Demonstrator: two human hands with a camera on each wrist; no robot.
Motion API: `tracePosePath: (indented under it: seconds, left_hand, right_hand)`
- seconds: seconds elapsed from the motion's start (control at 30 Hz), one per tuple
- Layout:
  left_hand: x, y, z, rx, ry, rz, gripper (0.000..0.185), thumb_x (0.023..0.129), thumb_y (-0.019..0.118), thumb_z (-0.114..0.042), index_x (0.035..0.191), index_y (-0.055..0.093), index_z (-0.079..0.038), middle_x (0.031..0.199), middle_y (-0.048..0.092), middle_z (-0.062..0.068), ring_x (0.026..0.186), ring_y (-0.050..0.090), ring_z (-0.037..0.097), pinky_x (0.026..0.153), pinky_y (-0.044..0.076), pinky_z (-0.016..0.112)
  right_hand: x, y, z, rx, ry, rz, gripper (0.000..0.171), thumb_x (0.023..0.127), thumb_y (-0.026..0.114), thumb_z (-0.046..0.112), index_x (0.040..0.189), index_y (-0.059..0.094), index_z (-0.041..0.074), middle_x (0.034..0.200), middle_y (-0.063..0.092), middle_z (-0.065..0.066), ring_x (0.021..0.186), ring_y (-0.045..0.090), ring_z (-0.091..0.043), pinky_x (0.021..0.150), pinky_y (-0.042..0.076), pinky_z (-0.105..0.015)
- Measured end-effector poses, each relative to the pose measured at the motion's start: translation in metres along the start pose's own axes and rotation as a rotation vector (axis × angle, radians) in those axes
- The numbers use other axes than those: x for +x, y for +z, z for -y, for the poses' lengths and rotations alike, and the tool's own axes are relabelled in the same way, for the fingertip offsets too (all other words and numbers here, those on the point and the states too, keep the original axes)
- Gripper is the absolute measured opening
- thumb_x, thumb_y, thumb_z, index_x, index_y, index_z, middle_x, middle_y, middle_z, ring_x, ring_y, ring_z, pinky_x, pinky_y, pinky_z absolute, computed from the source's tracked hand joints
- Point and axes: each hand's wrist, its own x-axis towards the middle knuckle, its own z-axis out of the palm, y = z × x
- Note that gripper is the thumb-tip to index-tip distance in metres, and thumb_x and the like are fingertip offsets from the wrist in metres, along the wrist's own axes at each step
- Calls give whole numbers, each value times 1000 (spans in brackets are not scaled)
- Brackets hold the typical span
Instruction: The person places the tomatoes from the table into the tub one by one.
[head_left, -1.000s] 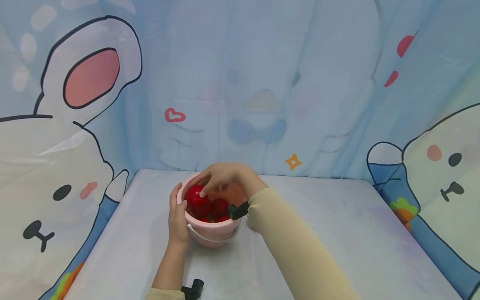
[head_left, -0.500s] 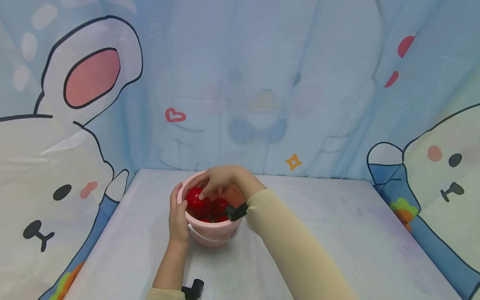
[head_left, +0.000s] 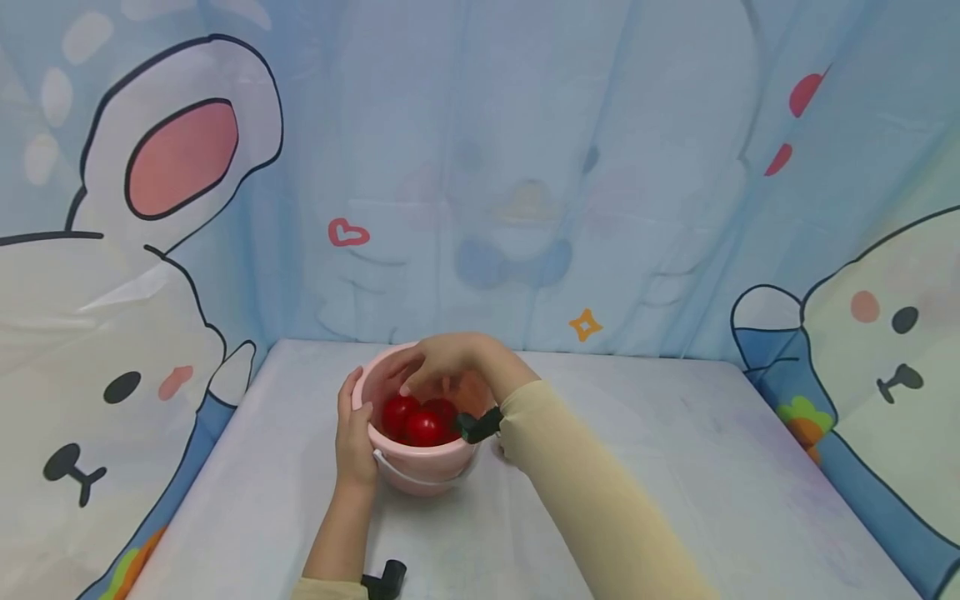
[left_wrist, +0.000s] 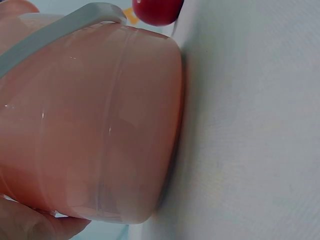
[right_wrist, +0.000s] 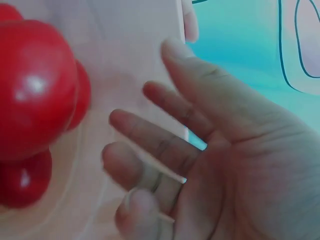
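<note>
A pink bucket (head_left: 420, 467) with a pale handle stands upright on the table, holding several glossy red round fruits (head_left: 424, 427) whose exact kind I cannot tell. My left hand (head_left: 355, 442) grips the bucket's left side at the rim; in the left wrist view some of its fingers (left_wrist: 40, 222) show against the wall. Inside the mouth of the bucket is my right hand (head_left: 450, 357), above the fruits. The right wrist view shows this hand (right_wrist: 225, 135) with fingers spread and loosely bent, nothing in it, apart from the red fruits (right_wrist: 35, 90).
Another red round thing (left_wrist: 157, 10) lies on the table beyond the bucket in the left wrist view. The right sleeve (head_left: 592, 483) largely hides it from the head camera. A white cloth (head_left: 637, 433) covers the table; a printed blue curtain (head_left: 525, 125) hangs behind.
My right hand has let go of a red fruit, which has dropped lower among the others in the bucket. The left hand and the bucket have stayed put.
</note>
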Motion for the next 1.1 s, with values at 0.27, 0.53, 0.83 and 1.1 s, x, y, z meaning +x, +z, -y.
tracePosePath:
  seconds: [0.27,0.53,0.83,1.1]
  left_hand:
    - [0,1,0,-1,-5,-2,50,99,34,-29,144,31,-49,153,34,-18,142,29,12,118,26,59]
    - [-2,-3,-3,-6,15,-10,51,98,33,-29,145,32,-48,152,36,-18,141,32,13,117,28,60]
    - [-2,-1,-2,-5,11,-10,51,98,36,-27,145,32,-48,151,36,-19,140,33,12,116,31,58]
    - [-3,0,-3,16,18,-4,51,98,37,-28,145,31,-48,151,36,-20,140,32,11,116,32,58]
  right_hand:
    - [-40,-20,-22,-8,-135,-184,48,95,60,42,141,55,28,134,62,-1,74,63,-25,65,57,-36]
    - [-79,-12,-90,166,-167,-511,38,94,61,44,132,58,37,130,63,3,54,49,-23,54,51,-38]
    - [-93,51,-169,301,23,-603,49,89,64,52,136,53,42,137,59,1,63,56,-33,55,50,-32]
    - [-92,100,-204,431,96,-653,62,86,70,48,143,46,44,147,51,3,64,57,-29,56,49,-30]
